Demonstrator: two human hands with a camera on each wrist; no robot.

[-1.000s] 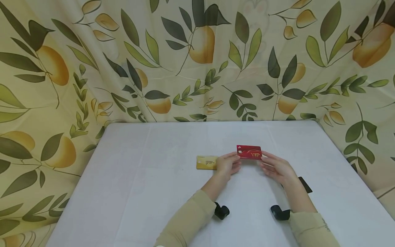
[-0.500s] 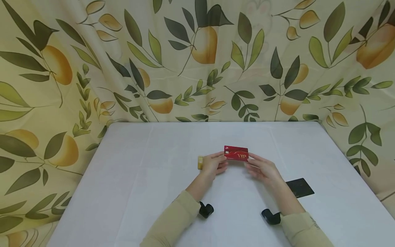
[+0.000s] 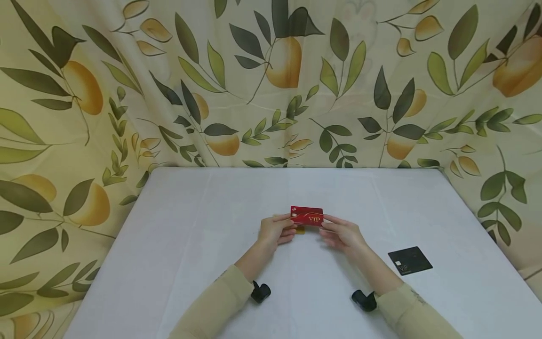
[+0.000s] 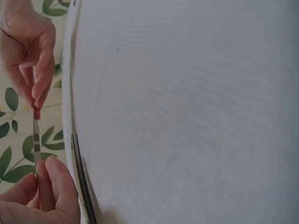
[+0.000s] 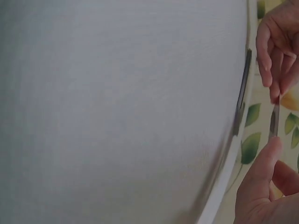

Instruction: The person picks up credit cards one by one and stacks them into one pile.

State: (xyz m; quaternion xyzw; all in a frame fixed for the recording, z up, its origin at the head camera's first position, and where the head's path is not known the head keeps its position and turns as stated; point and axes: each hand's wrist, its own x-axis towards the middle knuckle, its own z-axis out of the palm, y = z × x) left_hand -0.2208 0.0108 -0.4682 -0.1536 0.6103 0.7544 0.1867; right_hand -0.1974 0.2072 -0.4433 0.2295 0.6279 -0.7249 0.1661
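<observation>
A red card marked VIP point(image 3: 306, 216) is held up over the white table, its printed face toward the head camera. My left hand point(image 3: 274, 230) pinches its left end between thumb and fingers, and my right hand point(image 3: 344, 235) pinches the right end. Both wrist views show the red card edge-on, as a thin strip point(image 4: 36, 135) between the two hands. Behind and below it, a gold card point(image 3: 300, 230) lies on the table, mostly hidden by the red card and left fingers. The left wrist view shows a thick, layered edge point(image 4: 82, 179) on the tabletop.
A black VIP card point(image 3: 410, 260) lies flat on the table to the right of my right forearm. The white tabletop point(image 3: 203, 212) ends at a patterned curtain point(image 3: 271, 108). A black wrist camera point(image 3: 260, 292) sits at my left cuff, another point(image 3: 364, 300) at my right.
Both hands have moved left together, carrying the red card over the gold card, which is now mostly covered. The black card, earlier largely behind my right forearm, is in full view.
</observation>
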